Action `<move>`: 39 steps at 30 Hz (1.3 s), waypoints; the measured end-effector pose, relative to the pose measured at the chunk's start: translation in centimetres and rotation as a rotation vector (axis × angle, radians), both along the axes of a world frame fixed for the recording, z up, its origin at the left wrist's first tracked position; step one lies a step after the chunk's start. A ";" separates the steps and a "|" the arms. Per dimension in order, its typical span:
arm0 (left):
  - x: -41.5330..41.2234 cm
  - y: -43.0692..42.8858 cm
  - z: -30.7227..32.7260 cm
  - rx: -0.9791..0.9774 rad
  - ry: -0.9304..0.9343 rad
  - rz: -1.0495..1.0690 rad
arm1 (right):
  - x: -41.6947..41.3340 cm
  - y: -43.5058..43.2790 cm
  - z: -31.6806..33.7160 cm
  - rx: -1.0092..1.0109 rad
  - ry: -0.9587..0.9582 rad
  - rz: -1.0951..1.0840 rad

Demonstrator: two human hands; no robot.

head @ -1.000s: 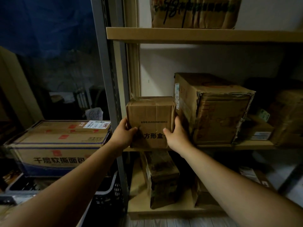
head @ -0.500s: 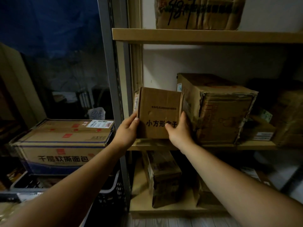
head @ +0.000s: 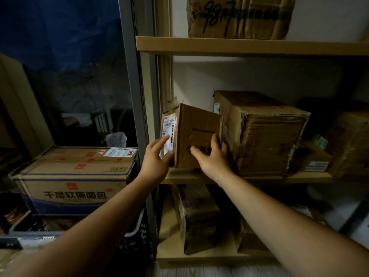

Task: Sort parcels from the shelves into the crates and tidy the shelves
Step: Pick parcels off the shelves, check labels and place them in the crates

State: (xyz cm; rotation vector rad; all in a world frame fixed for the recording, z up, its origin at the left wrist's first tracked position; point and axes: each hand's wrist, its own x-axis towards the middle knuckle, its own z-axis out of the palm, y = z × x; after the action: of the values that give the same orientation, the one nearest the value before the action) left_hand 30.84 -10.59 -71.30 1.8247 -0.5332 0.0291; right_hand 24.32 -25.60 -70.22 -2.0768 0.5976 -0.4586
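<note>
A small brown cardboard parcel [head: 196, 128] stands at the left end of the middle shelf [head: 259, 177], turned at an angle so its labelled side faces left. My left hand [head: 156, 159] presses flat on that white label side. My right hand [head: 211, 156] grips the front face, fingers spread over the printed text. Both hands hold the parcel between them. A bigger, battered carton [head: 261, 132] sits right beside it. A dark plastic crate [head: 135, 234] stands low on the left, partly hidden by my left arm.
A grey metal upright [head: 137, 116] frames the shelf's left side. Left of it a large printed carton [head: 73, 176] rests on crates. More parcels [head: 197, 218] lie on the bottom shelf, another [head: 239, 17] on the top shelf, and several at the far right [head: 349, 142].
The small parcel has been tipped up and rotated, so its labelled side now faces left. My left hand slid onto the label; my right hand shifted across the front face.
</note>
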 end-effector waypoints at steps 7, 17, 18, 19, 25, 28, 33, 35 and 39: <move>-0.2 -0.4 -0.1 -0.141 0.252 -0.168 | -0.2 0.0 0.0 0.033 -0.030 0.083; -0.1 0.3 0.5 -0.321 0.286 -0.123 | -0.7 0.1 0.5 0.182 -0.274 0.126; -0.2 0.5 0.4 -0.330 0.282 -0.139 | -0.8 0.3 0.2 0.187 -0.285 0.121; -0.4 0.6 0.3 -0.330 0.269 -0.153 | -1.0 0.5 0.0 0.194 -0.291 0.122; -1.0 1.0 -0.6 -0.329 0.193 -0.142 | -1.6 1.1 -0.4 0.163 -0.331 0.131; -1.1 1.2 -0.6 -0.326 0.178 -0.142 | -1.5 1.1 -0.5 0.167 -0.326 0.123; -0.7 1.5 -0.6 -0.300 0.162 -0.151 | -1.4 1.2 -0.2 0.166 -0.339 0.128; -0.7 1.5 -0.5 -0.291 0.158 -0.132 | -1.4 1.3 0.1 0.180 -0.329 0.134; -1.0 0.6 0.4 -0.248 0.051 0.019 | -0.9 1.7 0.7 0.292 -0.324 0.164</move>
State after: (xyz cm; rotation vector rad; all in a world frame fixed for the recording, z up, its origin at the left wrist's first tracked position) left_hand 29.84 -9.95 -70.91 1.5847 -0.4551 0.0591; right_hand 23.42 -23.93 -69.47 -1.7114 0.2804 -0.5625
